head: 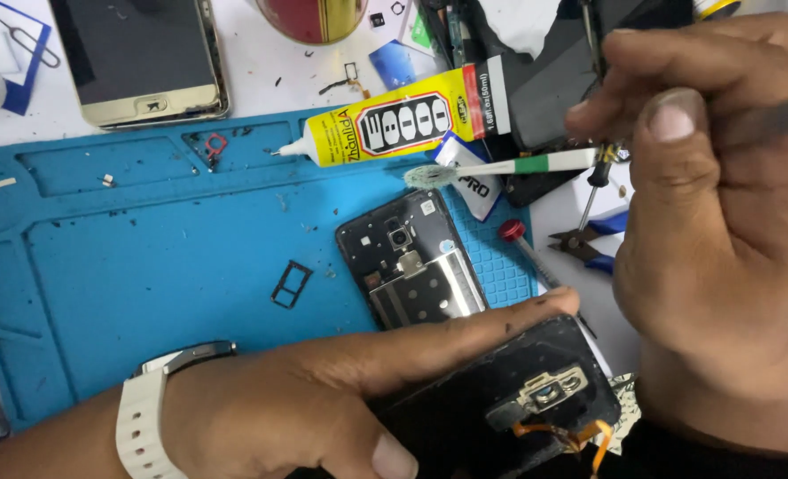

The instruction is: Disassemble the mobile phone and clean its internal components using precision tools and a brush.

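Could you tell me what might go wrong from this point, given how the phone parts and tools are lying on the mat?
1. The left hand pins the black back cover by one edge; its orange flex cable hangs free and might snag or tear.
2. The glue tube lies with its nozzle over the blue mat; a leak could reach the open phone frame.
3. The right hand grips a thin tool above the cover; a slip could scratch it.

A single head-worn camera looks steeply down from just above the workbench, very close to the person's hands. The blue repair mat (145,266) fills the left and centre; the white tabletop (261,62) runs along the top edge.
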